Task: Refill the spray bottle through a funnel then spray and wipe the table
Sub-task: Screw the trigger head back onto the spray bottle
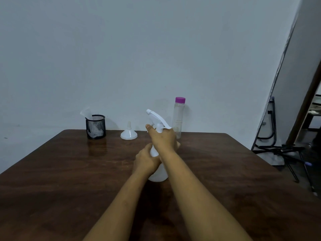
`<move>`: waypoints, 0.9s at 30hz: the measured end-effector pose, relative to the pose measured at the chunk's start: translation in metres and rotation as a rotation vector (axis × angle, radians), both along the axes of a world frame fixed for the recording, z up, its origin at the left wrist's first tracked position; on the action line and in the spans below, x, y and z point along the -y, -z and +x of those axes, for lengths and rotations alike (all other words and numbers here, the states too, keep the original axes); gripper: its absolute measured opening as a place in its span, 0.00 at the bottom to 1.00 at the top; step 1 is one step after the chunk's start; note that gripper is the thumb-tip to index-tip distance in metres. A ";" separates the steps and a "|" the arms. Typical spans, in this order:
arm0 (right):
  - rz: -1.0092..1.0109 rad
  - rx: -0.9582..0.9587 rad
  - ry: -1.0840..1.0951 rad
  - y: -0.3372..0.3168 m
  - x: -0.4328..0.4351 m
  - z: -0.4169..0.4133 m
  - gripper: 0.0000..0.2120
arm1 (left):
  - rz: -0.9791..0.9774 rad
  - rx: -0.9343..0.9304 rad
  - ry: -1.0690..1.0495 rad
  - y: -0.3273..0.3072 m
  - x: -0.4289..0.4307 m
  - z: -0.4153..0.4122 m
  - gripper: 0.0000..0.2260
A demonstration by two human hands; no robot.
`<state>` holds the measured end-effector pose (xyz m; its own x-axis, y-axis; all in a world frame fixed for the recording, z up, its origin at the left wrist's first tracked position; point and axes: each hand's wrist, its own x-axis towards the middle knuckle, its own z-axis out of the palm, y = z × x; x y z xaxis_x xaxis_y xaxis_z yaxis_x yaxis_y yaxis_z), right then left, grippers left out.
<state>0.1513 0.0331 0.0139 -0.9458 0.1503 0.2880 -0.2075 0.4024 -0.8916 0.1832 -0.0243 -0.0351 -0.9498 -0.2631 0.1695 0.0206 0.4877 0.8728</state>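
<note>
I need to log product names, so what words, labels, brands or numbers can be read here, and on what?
None can be read.
Spray bottle: plain white, no label showing.
Clear bottle with purple cap: no print visible.
Funnel: unmarked.
Mesh cup: no legible text.

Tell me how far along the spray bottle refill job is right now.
Early. Nothing looks done: the funnel sits unused on the table. In hand: left hand steadies the spray bottle while right hand grips its neck. Left: filling, spraying, wiping.
</note>
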 end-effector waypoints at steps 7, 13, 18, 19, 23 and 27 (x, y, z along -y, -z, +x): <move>0.100 -0.027 0.186 -0.002 0.007 0.012 0.21 | -0.094 0.212 0.024 0.002 0.002 -0.011 0.17; -0.158 0.085 -0.184 -0.005 -0.007 0.008 0.29 | -0.101 0.115 0.062 -0.004 0.004 -0.006 0.32; -0.184 0.174 -0.495 -0.018 -0.030 0.007 0.06 | -0.068 0.176 0.182 -0.006 0.012 -0.001 0.49; -0.187 0.184 -0.499 -0.019 -0.029 0.008 0.06 | -0.062 0.175 0.186 -0.004 0.013 0.000 0.48; -0.199 0.169 -0.451 -0.018 -0.026 0.010 0.07 | -0.055 0.093 0.122 0.004 0.010 0.002 0.38; -0.136 0.060 -0.262 -0.010 -0.013 0.007 0.11 | -0.075 0.052 0.075 0.009 0.006 0.003 0.39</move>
